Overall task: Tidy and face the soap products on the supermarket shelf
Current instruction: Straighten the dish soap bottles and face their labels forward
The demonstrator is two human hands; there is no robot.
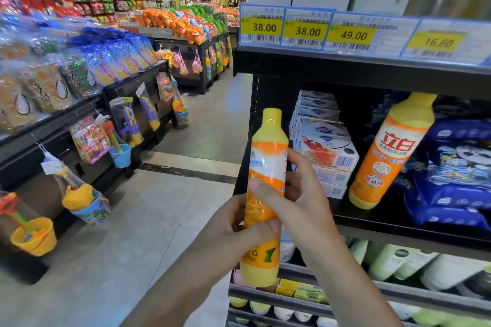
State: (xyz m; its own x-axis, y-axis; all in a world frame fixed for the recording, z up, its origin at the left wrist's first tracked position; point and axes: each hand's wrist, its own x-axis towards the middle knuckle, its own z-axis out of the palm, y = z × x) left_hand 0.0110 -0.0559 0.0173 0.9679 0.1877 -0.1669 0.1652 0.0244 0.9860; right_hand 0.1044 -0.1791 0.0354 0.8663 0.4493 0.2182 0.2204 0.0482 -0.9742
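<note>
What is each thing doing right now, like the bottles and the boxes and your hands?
Held bottle: upright, off the shelf, back label showing.
Shelf bottle: leaning, front label showing.
Soap boxes: stacked.
Blue bags: piled.
Left hand: grips held bottle.
Right hand: grips held bottle.

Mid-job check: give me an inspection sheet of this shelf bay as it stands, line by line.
Surface: black shelf, price tags on the edge above.
Job's things: held detergent bottle upright, back label toward camera; second detergent bottle leaning on shelf, front label out; boxed soaps stacked between them.
Clutter: blue packs piled unevenly at right.
Grippers: left hand and right hand both grip the held bottle.
Cables: nothing seen.
Surroundings: snack displays, hanging toy buckets across the aisle.
</note>
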